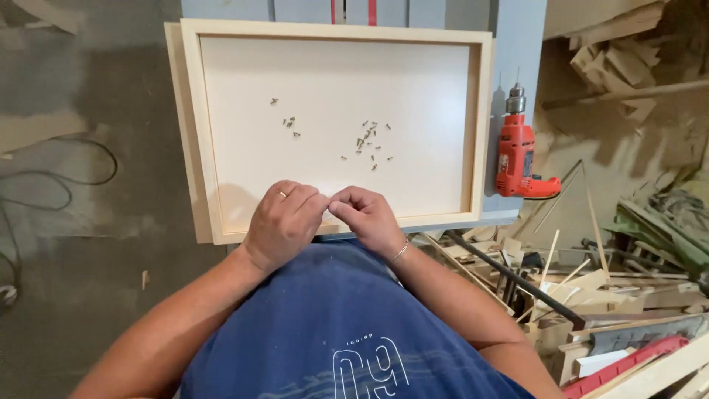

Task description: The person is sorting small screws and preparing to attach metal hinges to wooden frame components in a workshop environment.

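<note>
Loosely, screws (367, 140) in wooden tray (481, 125)

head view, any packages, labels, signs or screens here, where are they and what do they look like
No packages, signs or screens show.
Drill label: a small dark patch on the side of the orange-red drill, which lies right of the pale wooden frame.
Shirt print: white outlined shapes on the blue shirt, at the bottom of the view.
Left hand and right hand: they meet at the frame's near edge, with no label on them.
</note>
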